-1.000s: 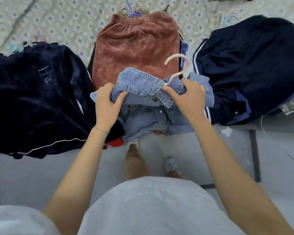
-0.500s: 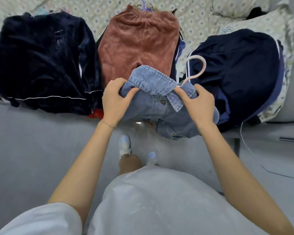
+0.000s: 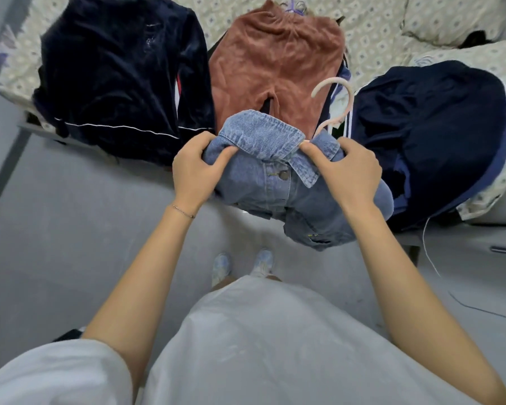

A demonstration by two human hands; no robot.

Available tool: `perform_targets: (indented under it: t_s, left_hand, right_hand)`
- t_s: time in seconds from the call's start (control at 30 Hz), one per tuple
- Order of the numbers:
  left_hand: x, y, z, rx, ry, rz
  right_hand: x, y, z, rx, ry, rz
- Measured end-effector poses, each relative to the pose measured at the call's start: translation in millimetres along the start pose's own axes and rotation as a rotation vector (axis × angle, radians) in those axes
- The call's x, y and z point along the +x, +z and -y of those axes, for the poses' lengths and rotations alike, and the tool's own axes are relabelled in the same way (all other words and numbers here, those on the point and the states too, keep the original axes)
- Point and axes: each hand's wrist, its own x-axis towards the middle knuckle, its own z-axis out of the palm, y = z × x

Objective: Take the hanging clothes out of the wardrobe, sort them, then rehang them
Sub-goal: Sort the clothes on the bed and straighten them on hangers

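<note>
- The left hand (image 3: 195, 171) curls round the jacket's (image 3: 263, 191) left shoulder, thumb on the front and fingers tucked under the denim.
- The right hand (image 3: 348, 173) pinches the other shoulder beside the collar, thumb tip touching the foot of the hook (image 3: 330, 81); both hands are closed on cloth and neither is free.
- The jacket hangs between the hands at the near edge of the bed (image 3: 371, 33), its hem drooping over the floor (image 3: 70, 229) and its top button fastened.
- The shoulder line, which is the jacket's long axis, runs left to right from one hand to the other.
- The hook rises from the collar and arches away from the person towards the bed, so the right hand is far nearer to it.
- Three sorted garments lie on the bed behind: a dark velvet top (image 3: 120, 77) on the left, rust trousers (image 3: 275, 62) in the middle and a navy piece (image 3: 427, 127) on the right.
- The jacket looks seated on its hanger, so rehanging probably calls for the right hand to shift up onto the hook.
</note>
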Motion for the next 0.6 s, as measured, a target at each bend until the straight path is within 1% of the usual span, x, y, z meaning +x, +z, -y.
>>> perform_targets:
  t_s: [0.13, 0.33, 0.5, 0.6]
  left_hand:
    - [-23.2, -34.6, 19.8, -0.004, -0.037, -0.067]
    - [-40.8, -96.7, 50.6, 0.056, 0.021, -0.105]
    - [-44.0, -160.9, 88.6, 0.045, 0.027, -0.061]
    - [-44.8, -200.8, 109.1, 0.079, 0.020, -0.019]
  right_hand:
    - [-22.6, 15.3, 26.2, -0.031, -0.055, 0.053]
    - [-60.2, 41.6, 74.8, 0.011, -0.138, 0.103]
    - [-93.2, 81.0, 129.4, 0.035, -0.209, 0.137]
    - [-110.0, 108.6, 164.9, 0.043, -0.247, 0.156]
